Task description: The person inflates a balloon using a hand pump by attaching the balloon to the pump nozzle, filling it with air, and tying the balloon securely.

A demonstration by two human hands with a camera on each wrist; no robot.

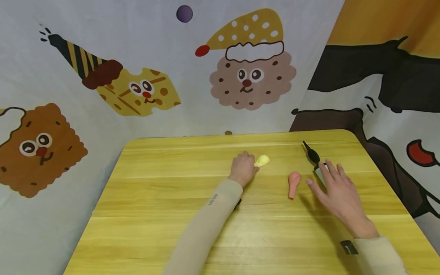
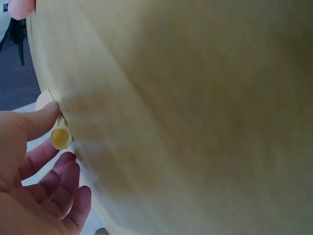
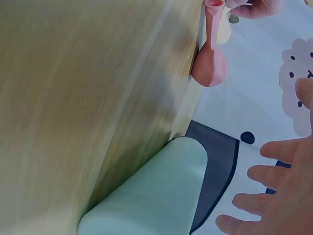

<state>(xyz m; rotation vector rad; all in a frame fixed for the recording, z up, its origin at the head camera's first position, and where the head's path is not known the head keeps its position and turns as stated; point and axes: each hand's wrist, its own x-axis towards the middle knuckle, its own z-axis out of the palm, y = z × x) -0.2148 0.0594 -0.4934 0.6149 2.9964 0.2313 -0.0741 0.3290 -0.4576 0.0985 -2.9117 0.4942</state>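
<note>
My left hand (image 1: 243,169) pinches a yellow balloon (image 1: 262,160) by its neck, over the far middle of the table. In the left wrist view, the open mouth of the yellow balloon (image 2: 60,138) shows between thumb and fingers. A limp pink balloon (image 1: 293,183) lies between my two hands, its neck toward me. My right hand (image 1: 340,194), fingers spread and holding nothing, hovers over a balloon pump (image 1: 313,156) with a black nozzle. The pump's pale green body (image 3: 151,191) lies on its side in the right wrist view, apart from the fingers.
Both hands are over a yellow wood-grain table (image 1: 154,214) with rounded far corners. Behind it hangs a white cloth (image 1: 199,91) printed with cartoon biscuits and cheese. Dark printed shapes (image 1: 361,68) cover the cloth at the right.
</note>
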